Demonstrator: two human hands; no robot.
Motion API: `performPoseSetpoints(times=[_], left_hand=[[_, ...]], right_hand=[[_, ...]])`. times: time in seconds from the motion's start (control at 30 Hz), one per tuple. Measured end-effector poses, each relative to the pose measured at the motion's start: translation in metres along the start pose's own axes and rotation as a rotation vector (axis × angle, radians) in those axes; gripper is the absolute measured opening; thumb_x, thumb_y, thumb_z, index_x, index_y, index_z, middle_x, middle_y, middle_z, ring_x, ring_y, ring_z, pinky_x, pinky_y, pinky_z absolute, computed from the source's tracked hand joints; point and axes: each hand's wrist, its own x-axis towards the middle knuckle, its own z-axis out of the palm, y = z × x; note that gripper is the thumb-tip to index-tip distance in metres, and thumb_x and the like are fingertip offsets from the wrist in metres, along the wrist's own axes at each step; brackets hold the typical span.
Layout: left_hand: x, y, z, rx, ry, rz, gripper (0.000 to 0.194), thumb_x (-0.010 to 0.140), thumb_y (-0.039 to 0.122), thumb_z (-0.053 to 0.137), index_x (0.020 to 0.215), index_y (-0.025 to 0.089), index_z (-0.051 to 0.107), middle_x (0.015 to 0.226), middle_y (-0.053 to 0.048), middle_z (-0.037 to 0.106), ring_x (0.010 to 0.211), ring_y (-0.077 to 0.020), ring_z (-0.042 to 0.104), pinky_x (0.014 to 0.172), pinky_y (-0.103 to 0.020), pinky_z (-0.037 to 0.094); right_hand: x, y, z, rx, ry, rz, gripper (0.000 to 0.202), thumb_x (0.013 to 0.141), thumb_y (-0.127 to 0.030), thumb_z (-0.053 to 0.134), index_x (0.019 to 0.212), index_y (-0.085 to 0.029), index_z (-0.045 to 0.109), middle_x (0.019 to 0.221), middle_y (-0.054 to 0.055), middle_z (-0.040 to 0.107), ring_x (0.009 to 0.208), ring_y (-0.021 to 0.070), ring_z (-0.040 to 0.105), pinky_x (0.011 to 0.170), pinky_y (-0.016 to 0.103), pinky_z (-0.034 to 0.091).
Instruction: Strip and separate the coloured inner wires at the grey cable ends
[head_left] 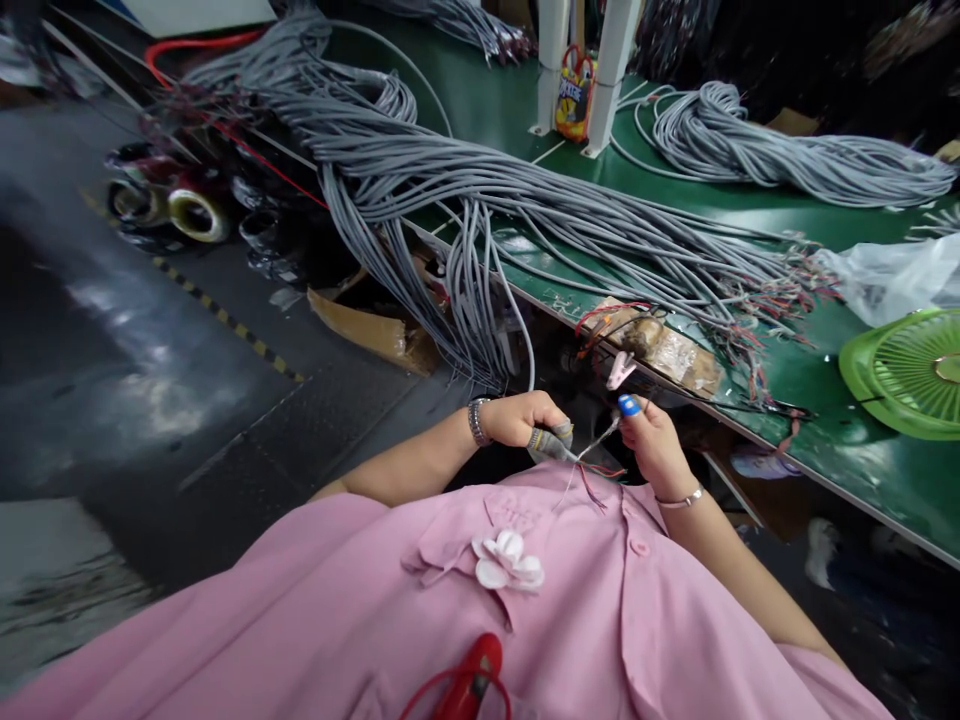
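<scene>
My left hand point(532, 420), with covers on some fingertips, is closed on the end of a grey cable point(527, 340) close to my chest. Thin red and dark wires point(592, 480) spread out from that end. To its right, my right hand point(652, 440) pinches a thin pale strand point(598, 440) that runs across to the cable end; a blue cover point(628, 405) is on one fingertip. Just above the right hand is a pink clip point(621, 370) at the table edge, beside a taped block point(667, 350).
Long bundles of grey cable point(480, 165) lie over the green table point(847, 380). A green fan point(915, 375) and a plastic bag point(892, 275) are at right. White posts point(602, 80) stand on the table. A cardboard box point(375, 325) and wire coils point(199, 215) are on the floor.
</scene>
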Motion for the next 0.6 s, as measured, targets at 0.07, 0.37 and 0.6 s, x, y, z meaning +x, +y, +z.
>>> performPoseSetpoints(times=[0.07, 0.37, 0.6], left_hand=[[-0.001, -0.001, 0.000, 0.012, 0.042, 0.008, 0.038, 0.078, 0.051, 0.072, 0.084, 0.014, 0.078, 0.075, -0.012, 0.073, 0.066, -0.0179, 0.068, 0.063, -0.023, 0.052], [0.013, -0.020, -0.009, 0.077, 0.487, 0.054, 0.041, 0.079, 0.048, 0.073, 0.084, 0.007, 0.074, 0.072, -0.007, 0.068, 0.065, -0.0124, 0.060, 0.062, -0.021, 0.049], [0.033, -0.035, -0.016, 0.067, 0.532, 0.066, 0.040, 0.079, 0.047, 0.073, 0.082, 0.008, 0.072, 0.071, -0.004, 0.065, 0.065, -0.0104, 0.056, 0.062, -0.020, 0.047]], right_hand=[[0.006, 0.002, -0.007, 0.137, 0.085, 0.064, 0.042, 0.076, -0.056, 0.073, 0.070, -0.021, 0.050, 0.053, -0.009, 0.030, 0.043, 0.0056, 0.017, 0.037, 0.018, 0.012], [0.035, -0.006, -0.002, 0.193, -0.182, 0.153, 0.058, 0.079, -0.073, 0.058, 0.072, -0.016, 0.061, 0.054, -0.005, 0.042, 0.041, 0.0028, 0.014, 0.035, 0.018, 0.010], [0.047, -0.014, 0.009, 0.237, -0.097, 0.049, 0.049, 0.077, -0.066, 0.068, 0.073, -0.017, 0.061, 0.056, -0.004, 0.046, 0.042, 0.0045, 0.024, 0.035, 0.017, 0.014]])
